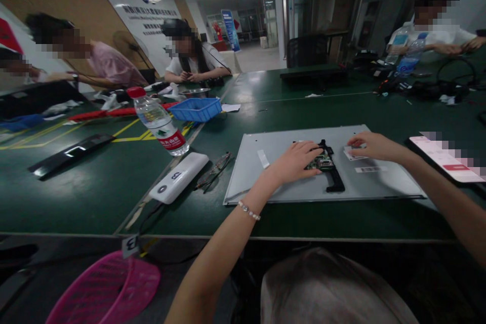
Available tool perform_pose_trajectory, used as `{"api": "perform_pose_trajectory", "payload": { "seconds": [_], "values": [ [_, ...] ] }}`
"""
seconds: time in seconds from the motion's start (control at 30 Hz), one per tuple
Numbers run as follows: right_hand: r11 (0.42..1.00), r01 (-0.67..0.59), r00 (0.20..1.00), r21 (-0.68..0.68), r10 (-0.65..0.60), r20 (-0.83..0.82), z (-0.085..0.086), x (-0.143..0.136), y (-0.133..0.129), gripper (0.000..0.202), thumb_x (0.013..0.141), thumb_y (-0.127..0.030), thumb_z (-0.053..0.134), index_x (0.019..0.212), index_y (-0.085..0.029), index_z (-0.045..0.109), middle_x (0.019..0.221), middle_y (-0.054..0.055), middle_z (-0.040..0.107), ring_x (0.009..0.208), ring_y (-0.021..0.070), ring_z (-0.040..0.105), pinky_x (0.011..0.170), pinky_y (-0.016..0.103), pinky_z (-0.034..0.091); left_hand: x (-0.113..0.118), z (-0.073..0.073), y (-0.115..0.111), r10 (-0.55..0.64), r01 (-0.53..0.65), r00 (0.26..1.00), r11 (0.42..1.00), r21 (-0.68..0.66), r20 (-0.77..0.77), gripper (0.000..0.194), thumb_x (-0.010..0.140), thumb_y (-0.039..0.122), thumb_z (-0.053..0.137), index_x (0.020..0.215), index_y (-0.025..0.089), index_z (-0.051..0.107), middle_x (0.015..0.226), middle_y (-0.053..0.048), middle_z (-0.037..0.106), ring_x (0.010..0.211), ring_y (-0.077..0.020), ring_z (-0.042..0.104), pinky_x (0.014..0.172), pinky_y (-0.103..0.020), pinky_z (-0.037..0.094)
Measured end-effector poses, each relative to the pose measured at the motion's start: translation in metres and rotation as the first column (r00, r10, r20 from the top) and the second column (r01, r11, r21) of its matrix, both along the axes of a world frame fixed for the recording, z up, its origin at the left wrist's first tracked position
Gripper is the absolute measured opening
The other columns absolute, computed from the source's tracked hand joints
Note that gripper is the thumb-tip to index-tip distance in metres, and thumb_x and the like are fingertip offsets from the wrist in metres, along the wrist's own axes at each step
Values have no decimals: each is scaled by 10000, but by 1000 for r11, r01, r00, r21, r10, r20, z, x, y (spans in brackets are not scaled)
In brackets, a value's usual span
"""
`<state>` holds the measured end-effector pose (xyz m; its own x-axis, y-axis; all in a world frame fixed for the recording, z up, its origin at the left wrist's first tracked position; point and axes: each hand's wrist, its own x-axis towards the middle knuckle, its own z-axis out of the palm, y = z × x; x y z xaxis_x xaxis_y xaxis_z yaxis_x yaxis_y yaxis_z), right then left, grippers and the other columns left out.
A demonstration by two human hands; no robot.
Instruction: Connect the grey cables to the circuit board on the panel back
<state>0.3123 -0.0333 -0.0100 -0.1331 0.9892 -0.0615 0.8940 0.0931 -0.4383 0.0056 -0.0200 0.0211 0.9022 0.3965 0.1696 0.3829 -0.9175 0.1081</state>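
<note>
My left hand point(296, 162) lies over a green circuit board point(323, 162) with its fingers stretched out and apart. The board is set in a black plastic frame point(334, 179) on the back of a grey flat panel point(246, 172). My fingers hide the board's left part. To the right of the frame, my right hand point(366, 144) is closed, its fingers bent and fingertips down at a small white printed label point(355, 154) on the panel. Whether something small is pinched there cannot be made out. A barcode sticker point(370, 169) lies just below that hand.
Left of the panel are glasses point(214, 171), a white power bank point(180, 177) with a cable, a water bottle point(161, 129) and a blue basket point(197, 110). A lit phone point(448, 159) lies at right. A pink basket point(110, 288) stands below the table edge. Several people sit around.
</note>
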Motion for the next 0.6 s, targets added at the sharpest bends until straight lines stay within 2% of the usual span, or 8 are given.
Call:
{"api": "perform_pose_trajectory", "payload": {
  "seconds": [0.13,0.23,0.33,0.4,0.5,0.6],
  "values": [
    [999,-26,996,-26,23,-89,2,-1,0,274,770,-402,584,926,-200,685,978,69,694,910,244,641,804,374,496,2,-3,-2,-37,38,999,999,30,-34,517,906,393,521,1360,174,406,1413,-112,414,1335,-241,336,1105,-386,255],
    [999,5,992,-41,-10,-125,2,2,-2,238,755,-369,607,909,-203,681,913,53,703,870,234,653,816,374,497,4,-5,-4,-53,55,998,997,46,-32,487,912,374,516,1345,171,423,1381,-108,441,1305,-229,374,1097,-363,271],
    [993,55,964,-103,-79,-255,5,-1,-7,380,774,-344,600,1131,-216,625,963,62,692,813,210,668,789,372,521,6,-6,-5,-61,63,997,997,47,-39,468,924,350,494,1347,165,420,1337,-109,476,1261,-223,421,1072,-354,303],
    [982,58,913,-178,-124,-388,8,-7,-12,443,808,-325,571,1239,-220,570,999,81,686,816,201,674,775,367,537,7,-6,-6,-62,64,997,997,46,-44,458,930,336,478,1350,163,417,1316,-109,492,1236,-223,443,1055,-354,320],
    [967,31,844,-253,-161,-512,12,-18,-17,363,824,-332,577,1154,-189,626,982,100,696,886,215,668,809,376,542,7,-6,-6,-60,62,997,997,45,-47,447,933,337,467,1346,173,420,1311,-107,498,1226,-226,450,1046,-363,325],
    [949,-9,809,-316,-179,-560,13,-25,-20,316,796,-358,628,1049,-171,660,963,101,709,898,218,665,805,366,546,7,-4,-7,-57,59,998,997,44,-37,449,940,364,451,1342,167,421,1299,-113,506,1217,-229,456,1040,-363,327]
  ]
}}
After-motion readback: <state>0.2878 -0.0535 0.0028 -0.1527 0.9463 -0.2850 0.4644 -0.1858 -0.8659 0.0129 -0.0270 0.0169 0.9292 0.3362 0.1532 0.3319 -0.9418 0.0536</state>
